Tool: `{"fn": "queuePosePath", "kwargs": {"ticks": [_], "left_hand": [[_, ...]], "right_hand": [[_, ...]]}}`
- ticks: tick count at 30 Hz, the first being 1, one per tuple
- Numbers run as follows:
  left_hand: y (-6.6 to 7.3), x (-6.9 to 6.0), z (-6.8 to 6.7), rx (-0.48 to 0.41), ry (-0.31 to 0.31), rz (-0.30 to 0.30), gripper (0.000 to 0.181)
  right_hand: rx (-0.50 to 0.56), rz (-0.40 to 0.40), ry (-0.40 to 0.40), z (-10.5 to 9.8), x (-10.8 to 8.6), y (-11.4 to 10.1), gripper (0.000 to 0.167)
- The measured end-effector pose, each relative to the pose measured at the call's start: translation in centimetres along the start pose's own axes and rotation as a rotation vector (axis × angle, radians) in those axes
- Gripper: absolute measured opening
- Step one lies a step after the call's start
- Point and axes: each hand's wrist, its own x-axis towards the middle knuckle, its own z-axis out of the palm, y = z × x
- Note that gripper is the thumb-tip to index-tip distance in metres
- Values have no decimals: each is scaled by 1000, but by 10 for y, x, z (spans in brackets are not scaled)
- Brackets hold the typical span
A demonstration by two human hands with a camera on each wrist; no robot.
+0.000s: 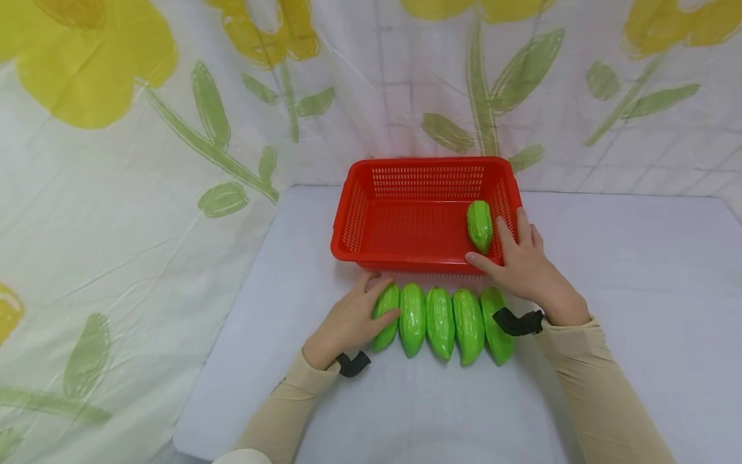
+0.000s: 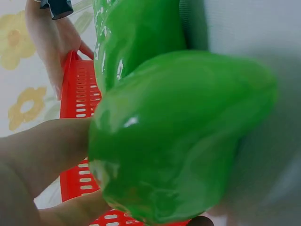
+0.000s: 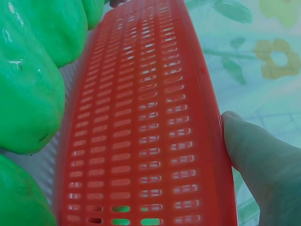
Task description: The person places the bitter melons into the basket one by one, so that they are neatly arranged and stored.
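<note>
Several long, glossy, ridged green model fruits lie side by side in a row in the head view, among them a middle one (image 1: 440, 323). My left hand (image 1: 350, 320) holds the leftmost green fruit (image 1: 384, 320), thumb and fingers on either side; that fruit (image 2: 178, 136) fills much of the left wrist view. Behind the row stands a red plastic basket (image 1: 417, 261) with slotted walls. One green fruit (image 1: 480, 225) lies inside it at the right. My right hand (image 1: 524, 264) is at the basket's front right corner, fingers spread, its thumb touching the rim.
A white table (image 1: 626, 277) carries everything. Behind it and to the left hangs a white cloth (image 1: 371, 84) printed with yellow flowers and green leaves. Each wrist bears a black strap piece, such as the right one (image 1: 518, 321).
</note>
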Motion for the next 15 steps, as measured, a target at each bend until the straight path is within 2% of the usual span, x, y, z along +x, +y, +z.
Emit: {"fn": "queuePosePath", "kwargs": {"ticks": [15], "left_hand": [[-4,-1,9,-48,-30,-41,67]], "right_hand": [[0,6,7,1,-2,-1,111]]}}
